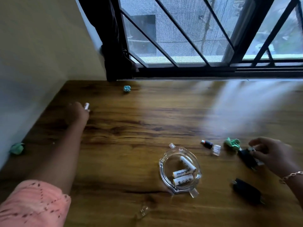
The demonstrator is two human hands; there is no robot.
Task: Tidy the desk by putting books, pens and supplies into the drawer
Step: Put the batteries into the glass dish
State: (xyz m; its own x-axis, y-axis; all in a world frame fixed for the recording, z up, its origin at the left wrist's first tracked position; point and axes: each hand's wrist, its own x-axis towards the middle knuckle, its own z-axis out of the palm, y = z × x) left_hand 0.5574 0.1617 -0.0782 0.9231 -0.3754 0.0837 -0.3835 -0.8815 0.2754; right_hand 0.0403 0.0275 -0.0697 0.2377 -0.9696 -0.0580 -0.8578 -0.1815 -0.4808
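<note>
- Three white cylindrical batteries in a round glass ashtray on the wood-grain desk; a fourth battery, far left of it, pinched by the left hand at its fingertips (blurred);
- Three crumpled paper balls ring the ashtray, two near desk edges; bare wood between;
- Two black plugs right of the ashtray; the right hand curls its fingers round the farther plug.

Dim window light, desk glare, motion blur
</note>
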